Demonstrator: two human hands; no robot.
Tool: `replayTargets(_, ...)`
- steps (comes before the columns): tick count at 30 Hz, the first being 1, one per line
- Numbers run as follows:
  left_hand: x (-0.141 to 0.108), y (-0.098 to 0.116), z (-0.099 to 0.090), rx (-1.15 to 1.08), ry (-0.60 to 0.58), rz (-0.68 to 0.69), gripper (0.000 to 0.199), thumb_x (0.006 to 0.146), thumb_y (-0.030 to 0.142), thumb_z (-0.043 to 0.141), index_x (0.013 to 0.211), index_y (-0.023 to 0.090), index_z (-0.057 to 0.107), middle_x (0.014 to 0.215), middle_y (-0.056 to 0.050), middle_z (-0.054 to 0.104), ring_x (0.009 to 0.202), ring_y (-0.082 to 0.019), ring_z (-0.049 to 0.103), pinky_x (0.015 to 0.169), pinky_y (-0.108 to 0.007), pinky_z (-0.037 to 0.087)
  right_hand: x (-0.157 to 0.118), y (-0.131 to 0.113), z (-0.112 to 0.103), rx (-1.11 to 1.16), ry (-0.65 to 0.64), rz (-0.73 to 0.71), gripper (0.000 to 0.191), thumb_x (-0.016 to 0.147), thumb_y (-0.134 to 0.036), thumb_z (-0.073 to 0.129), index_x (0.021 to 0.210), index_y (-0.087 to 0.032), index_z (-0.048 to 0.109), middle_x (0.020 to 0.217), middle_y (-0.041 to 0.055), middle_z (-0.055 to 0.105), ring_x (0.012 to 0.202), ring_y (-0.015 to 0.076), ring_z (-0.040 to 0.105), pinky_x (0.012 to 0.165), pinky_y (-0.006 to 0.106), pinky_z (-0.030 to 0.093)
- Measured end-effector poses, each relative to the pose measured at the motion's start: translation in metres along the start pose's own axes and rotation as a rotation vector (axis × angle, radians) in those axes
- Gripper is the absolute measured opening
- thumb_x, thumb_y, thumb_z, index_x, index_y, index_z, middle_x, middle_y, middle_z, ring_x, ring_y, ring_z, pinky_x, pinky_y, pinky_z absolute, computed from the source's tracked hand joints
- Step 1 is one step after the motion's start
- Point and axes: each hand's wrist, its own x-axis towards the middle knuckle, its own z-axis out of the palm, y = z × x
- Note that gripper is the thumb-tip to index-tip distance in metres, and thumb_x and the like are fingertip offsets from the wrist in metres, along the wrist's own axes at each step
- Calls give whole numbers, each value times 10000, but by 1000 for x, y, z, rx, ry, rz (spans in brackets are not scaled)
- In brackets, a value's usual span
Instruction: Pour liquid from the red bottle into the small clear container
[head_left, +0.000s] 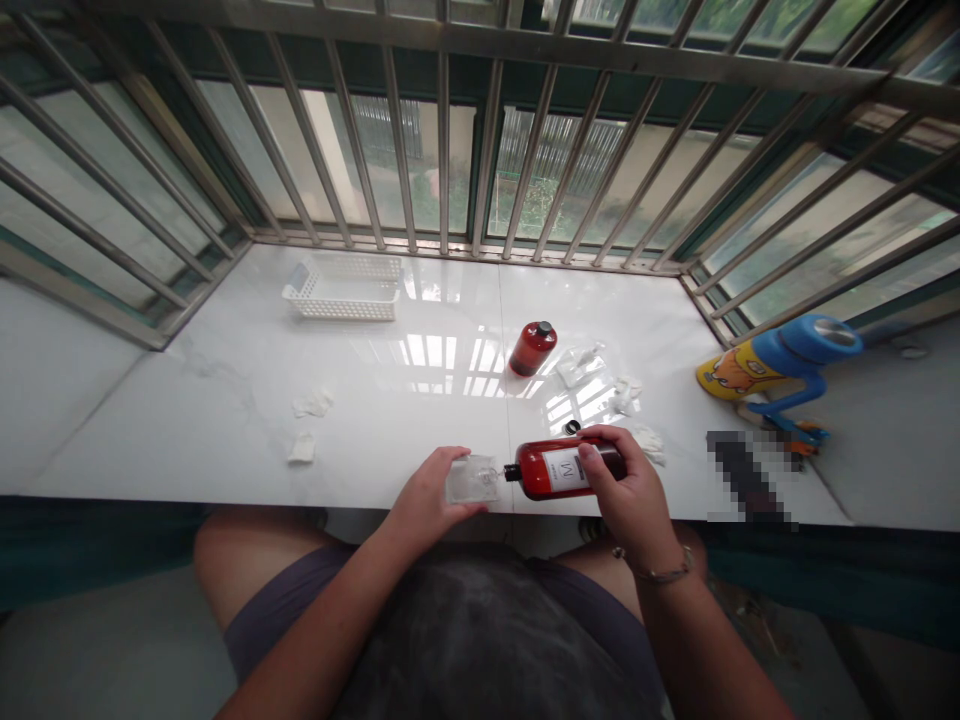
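Head view: we are seeing the L hand and R hand working above the near edge of the ctr, approx. mid-length. The L hand is grasping a clear container, fingers and thumb closing around its sides, its neck pointing R. The R hand is gripping a red btl w/ white label, lying horiz. in the grip, its uncapped black neck pointing L at the container neck. We are seeing both necks sitting end to end; we cannot tell if they are touching. A black cap is lying just beyond the red btl.

Farther back, R of ctr. midpoint, a second btl, red w/ dark cap, is standing nr a clear packet. A white basket is sitting nr the far L corner; a blue/yellow flask is lining the R edge.
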Motion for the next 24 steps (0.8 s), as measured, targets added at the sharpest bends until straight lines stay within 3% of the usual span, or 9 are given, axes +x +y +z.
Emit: replayTargets(24, 1, 2, -3, -19, -17, -35, 729, 726, 259, 981, 1342, 268, 592, 1328, -63, 690, 1259, -298, 684, 1137, -482, 556, 0, -10, 1, -61, 11, -36, 436, 908, -648, 696, 1125, -270, 724, 1051, 57, 780, 808, 238, 710, 701, 348, 577)
